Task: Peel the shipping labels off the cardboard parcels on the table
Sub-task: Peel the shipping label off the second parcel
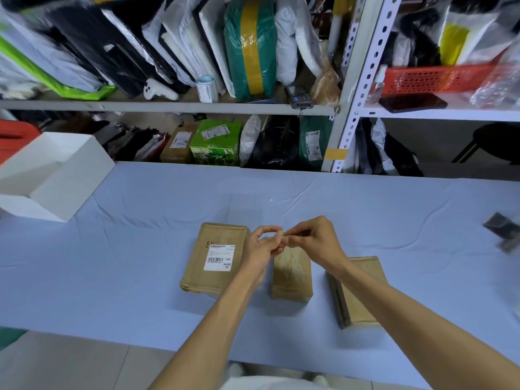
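Three brown cardboard parcels lie on the light blue table (140, 249). The left parcel (194, 277) carries a white shipping label (221, 257) with a barcode. The middle parcel (292, 280) shows only pale torn residue on its top. My right forearm partly covers the right parcel (358, 312). My left hand (261, 249) and my right hand (315, 240) meet just above the middle parcel's far end, fingers curled. Together their fingertips pinch a small pale scrap (282, 235), too small to identify.
An open white box (56, 175) stands at the table's far left. A blurred dark object (503, 232) lies at the right edge. Behind the table, metal shelving (346, 122) holds several bagged parcels, a green carton (216, 142) and a red basket (436, 77).
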The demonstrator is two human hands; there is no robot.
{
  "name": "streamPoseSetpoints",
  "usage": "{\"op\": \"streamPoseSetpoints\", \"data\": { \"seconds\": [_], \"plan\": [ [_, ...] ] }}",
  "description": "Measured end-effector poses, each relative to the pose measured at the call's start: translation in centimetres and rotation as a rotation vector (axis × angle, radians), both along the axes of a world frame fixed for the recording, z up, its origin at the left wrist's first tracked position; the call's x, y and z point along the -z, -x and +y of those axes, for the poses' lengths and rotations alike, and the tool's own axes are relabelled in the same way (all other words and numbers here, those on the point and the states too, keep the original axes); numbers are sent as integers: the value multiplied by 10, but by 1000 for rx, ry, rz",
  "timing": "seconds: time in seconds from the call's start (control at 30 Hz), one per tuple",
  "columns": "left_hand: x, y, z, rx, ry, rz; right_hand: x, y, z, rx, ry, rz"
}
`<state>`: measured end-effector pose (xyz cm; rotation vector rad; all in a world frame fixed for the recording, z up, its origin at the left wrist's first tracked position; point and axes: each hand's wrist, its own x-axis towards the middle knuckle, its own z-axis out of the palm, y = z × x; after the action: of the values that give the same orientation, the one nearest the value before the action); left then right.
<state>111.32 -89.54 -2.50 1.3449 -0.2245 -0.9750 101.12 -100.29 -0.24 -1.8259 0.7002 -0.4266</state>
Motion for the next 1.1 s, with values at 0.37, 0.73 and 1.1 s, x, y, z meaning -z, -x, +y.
{"op": "streamPoseSetpoints", "data": {
  "seconds": [0.37,0.73,1.1],
  "plan": [
    [-4,6,0,-151,-87,-384,-4,-12,10,103,-295,-167],
    [-12,-1,-6,-171,-148,-290,-5,-9,5,29,78,43],
    [-20,-6,23,-235,-217,-400,-10,-30,22,-110,54,38]
  ]
}}
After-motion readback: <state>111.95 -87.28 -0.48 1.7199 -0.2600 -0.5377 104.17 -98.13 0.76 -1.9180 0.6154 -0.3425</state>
